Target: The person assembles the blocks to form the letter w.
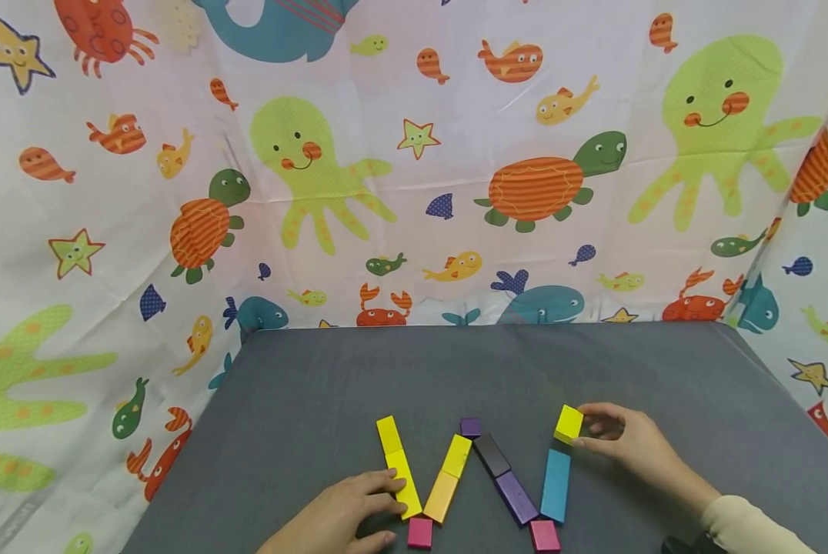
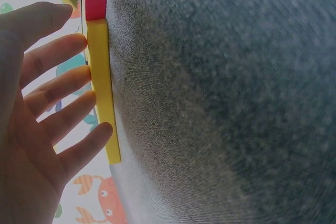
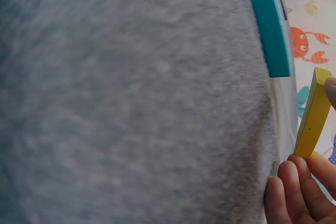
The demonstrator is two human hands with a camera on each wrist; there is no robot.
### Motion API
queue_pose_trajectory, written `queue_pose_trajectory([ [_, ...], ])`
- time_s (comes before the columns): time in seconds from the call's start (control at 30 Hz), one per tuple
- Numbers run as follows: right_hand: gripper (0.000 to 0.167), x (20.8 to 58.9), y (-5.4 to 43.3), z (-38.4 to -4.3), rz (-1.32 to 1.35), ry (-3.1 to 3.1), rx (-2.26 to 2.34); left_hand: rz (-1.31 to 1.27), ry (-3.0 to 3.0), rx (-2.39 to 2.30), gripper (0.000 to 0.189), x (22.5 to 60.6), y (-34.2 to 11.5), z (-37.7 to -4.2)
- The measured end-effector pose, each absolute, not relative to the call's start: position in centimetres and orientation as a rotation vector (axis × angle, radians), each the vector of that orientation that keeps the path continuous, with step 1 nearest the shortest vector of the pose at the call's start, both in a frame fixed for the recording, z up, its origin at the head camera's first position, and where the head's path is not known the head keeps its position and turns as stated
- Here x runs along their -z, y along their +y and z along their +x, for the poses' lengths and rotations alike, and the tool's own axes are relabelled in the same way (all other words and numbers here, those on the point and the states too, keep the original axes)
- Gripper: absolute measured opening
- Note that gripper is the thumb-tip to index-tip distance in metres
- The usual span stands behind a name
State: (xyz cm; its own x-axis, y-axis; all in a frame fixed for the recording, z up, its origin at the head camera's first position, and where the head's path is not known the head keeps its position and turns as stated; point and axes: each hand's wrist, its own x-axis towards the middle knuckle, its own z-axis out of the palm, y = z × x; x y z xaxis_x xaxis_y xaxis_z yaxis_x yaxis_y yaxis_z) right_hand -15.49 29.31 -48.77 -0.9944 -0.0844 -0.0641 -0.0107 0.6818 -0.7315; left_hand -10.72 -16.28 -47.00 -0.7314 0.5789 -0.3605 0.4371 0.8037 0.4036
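Note:
A yellow block (image 1: 569,425) is pinched by the fingertips and thumb of my right hand (image 1: 632,438), just beyond the far end of a blue block (image 1: 555,485). In the right wrist view that yellow block (image 3: 314,116) appears tilted, apart from the blue block (image 3: 269,30). My left hand (image 1: 348,512) has its fingers spread, with fingertips against a long yellow block (image 1: 405,492). The left wrist view shows these fingers fairly straight along the yellow side (image 2: 102,87), the thumb off it. A pink block (image 1: 420,532) sits at its near end.
Between the hands, a yellow block (image 1: 457,455), an orange-yellow block (image 1: 441,498), a small purple block (image 1: 470,428), a dark block (image 1: 492,455) and a longer purple block (image 1: 516,497) continue a zigzag. Another pink block (image 1: 545,536) lies near. A patterned curtain (image 1: 455,100) hangs behind the grey table (image 1: 303,385).

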Motion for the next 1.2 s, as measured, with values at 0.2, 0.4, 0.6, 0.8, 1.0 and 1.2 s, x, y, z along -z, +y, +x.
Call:
queue_pose_trajectory([
  [0.2, 0.061, 49.3, 29.1, -15.5, -0.093, 2.821, 1.171, 0.759, 2.515, -0.401, 0.036, 47.1, -16.2, -10.8],
  [0.4, 0.061, 49.6, 28.9, -15.5, -0.112, 2.855, 1.134, 0.767, 2.517, -0.403, 0.036, 47.3, -16.3, -10.7],
  [0.6, 0.06, 49.6, 28.9, -15.6, -0.14, 2.856, 1.105, 0.756, 2.518, -0.405, 0.037, 47.3, -16.3, -10.7],
  [0.8, 0.059, 49.8, 29.0, -15.7, -0.156, 2.88, 1.073, 0.77, 2.521, -0.404, 0.038, 47.3, -16.3, -10.7],
  [1.0, 0.059, 49.9, 28.9, -15.7, -0.17, 2.894, 1.064, 0.782, 2.52, -0.413, 0.037, 47.2, -16.4, -10.7],
  [1.2, 0.06, 49.8, 28.9, -15.7, -0.17, 2.884, 1.066, 0.79, 2.521, -0.417, 0.037, 47.2, -16.5, -10.8],
])
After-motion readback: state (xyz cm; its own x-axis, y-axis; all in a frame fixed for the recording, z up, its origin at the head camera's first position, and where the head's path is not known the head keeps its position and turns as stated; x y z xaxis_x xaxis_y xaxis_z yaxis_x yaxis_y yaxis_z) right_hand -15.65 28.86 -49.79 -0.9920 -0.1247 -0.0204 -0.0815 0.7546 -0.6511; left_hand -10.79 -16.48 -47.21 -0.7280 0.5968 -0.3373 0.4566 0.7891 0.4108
